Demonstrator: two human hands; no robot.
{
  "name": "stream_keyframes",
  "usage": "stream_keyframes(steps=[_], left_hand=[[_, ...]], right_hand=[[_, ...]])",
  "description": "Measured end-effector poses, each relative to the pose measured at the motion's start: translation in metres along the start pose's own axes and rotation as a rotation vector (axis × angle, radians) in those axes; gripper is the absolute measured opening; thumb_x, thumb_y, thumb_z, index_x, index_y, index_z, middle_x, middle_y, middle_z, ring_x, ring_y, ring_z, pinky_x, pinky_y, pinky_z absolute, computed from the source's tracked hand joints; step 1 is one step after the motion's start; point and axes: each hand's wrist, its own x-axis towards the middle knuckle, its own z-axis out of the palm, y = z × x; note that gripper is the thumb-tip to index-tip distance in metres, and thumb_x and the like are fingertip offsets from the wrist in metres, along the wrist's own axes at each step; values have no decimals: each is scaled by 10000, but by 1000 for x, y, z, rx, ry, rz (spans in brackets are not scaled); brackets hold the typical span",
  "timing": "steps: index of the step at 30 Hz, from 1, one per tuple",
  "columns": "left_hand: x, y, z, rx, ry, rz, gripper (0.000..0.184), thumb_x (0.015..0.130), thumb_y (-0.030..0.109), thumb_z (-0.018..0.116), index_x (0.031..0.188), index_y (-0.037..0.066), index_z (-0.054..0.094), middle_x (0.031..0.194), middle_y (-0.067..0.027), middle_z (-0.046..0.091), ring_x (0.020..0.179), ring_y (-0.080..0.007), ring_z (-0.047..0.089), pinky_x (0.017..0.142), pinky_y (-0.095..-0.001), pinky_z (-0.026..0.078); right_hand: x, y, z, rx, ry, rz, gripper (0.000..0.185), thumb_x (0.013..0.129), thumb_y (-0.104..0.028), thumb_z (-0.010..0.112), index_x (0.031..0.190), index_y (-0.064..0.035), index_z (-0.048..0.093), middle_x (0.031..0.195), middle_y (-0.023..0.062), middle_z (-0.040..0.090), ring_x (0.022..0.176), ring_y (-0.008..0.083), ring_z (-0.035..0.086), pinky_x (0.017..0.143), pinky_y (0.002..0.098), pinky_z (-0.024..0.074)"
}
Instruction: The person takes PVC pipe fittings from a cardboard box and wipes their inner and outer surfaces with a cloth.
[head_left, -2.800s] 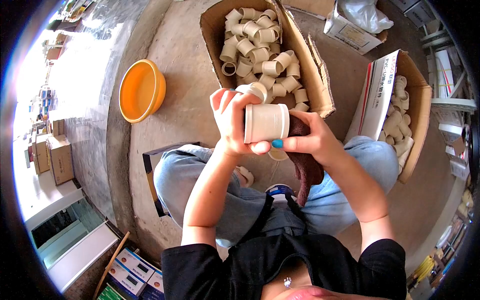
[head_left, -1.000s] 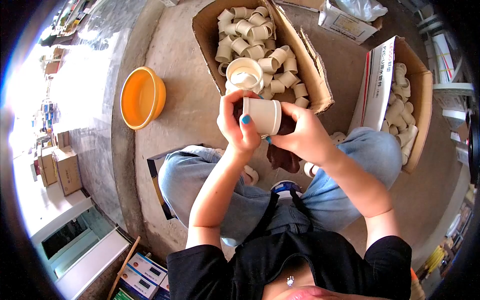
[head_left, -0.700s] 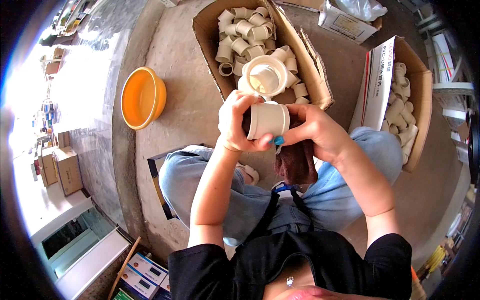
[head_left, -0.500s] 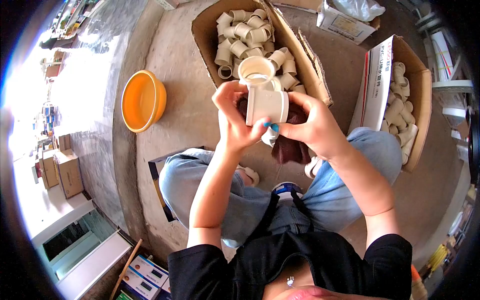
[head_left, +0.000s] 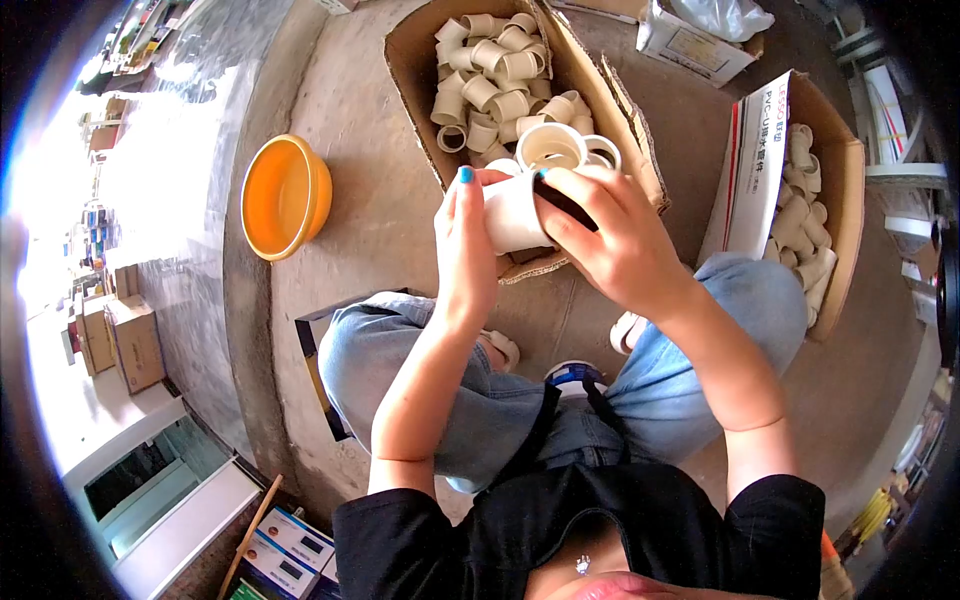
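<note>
A white PVC pipe tee (head_left: pixel 515 215) is held in front of me, tilted, with a round open end facing up. My left hand (head_left: pixel 468 245) grips its left side, the thumb with blue nail polish pointing up. At the tee's right end, my right hand (head_left: pixel 625 240) has its fingers bent around the rim. A dark brown cloth (head_left: pixel 568 205) shows between those fingers, against the tee; most of it is hidden. Just beyond my hands, a cardboard box (head_left: pixel 625 130) holds many white pipe fittings (head_left: pixel 490 95).
On the right, a second cardboard box (head_left: pixel 745 165) contains more fittings (head_left: pixel 800 215). A yellow basin (head_left: pixel 285 197) sits on the floor to the left. Another carton (head_left: pixel 690 50) with a plastic bag stands at the far right. My knees are on both sides below my hands.
The tee has been turned in my hands and its body now slants. My right hand has moved onto its right end. The cloth that hung below is now bunched by that end.
</note>
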Motion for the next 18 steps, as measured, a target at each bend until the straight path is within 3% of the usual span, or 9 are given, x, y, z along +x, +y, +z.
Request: stream_keyframes(steps=[1, 4, 9, 12, 16, 17, 18], left_hand=[[0, -5, 2, 73, 60, 118, 531, 943, 451, 268, 902, 12, 563, 831, -82, 577, 749, -143, 546, 716, -262, 435], [-6, -9, 4, 25, 90, 210, 578, 937, 487, 225, 877, 12, 549, 833, -87, 576, 760, -150, 546, 723, -266, 435], [-5, -16, 4, 170, 132, 425, 707, 884, 615, 184, 849, 4, 536, 832, -84, 570, 750, -162, 530, 716, -257, 414], [-3, -21, 4, 193, 104, 539, 643, 915, 532, 218, 822, -14, 545, 778, -89, 550, 705, -149, 511, 664, -266, 405], [8, -26, 6, 333, 94, 872, 636, 920, 496, 219, 808, -33, 556, 748, -137, 543, 688, -235, 542, 649, -310, 433], [9, -25, 6, 364, 89, 965, 596, 925, 443, 223, 815, -36, 560, 750, -166, 540, 687, -285, 554, 641, -339, 451], [9, -25, 6, 398, 74, 1018, 612, 923, 462, 202, 817, -27, 556, 772, -163, 545, 696, -273, 550, 654, -346, 448]], right_hand=[[-1, 1, 1, 48, -20, -19, 254, 716, -139, 560, 952, -59, 609, 1011, 41, 534, 904, 203, 503, 763, 325, 428], [-3, 1, 1, 169, -47, -7, 269, 723, -123, 549, 975, -45, 600, 1001, 51, 533, 897, 210, 505, 777, 343, 436], [-4, -14, 7, 492, -112, 352, 401, 581, 54, 627, 977, 11, 581, 1007, 144, 461, 915, 298, 517, 797, 367, 446], [-6, -18, 5, 549, -166, 478, 373, 600, 39, 632, 968, 11, 577, 1002, 152, 460, 898, 311, 526, 814, 368, 439], [-7, -10, 0, 755, -241, 625, 364, 577, 6, 619, 936, 41, 571, 961, 180, 492, 870, 333, 537, 791, 356, 444], [-6, -8, -3, 842, -234, 643, 386, 577, -17, 602, 954, 61, 568, 941, 177, 529, 881, 297, 555, 782, 331, 442], [-4, -7, -8, 948, -278, 721, 397, 578, -21, 603, 964, 66, 566, 938, 172, 541, 874, 275, 561, 775, 324, 441]])
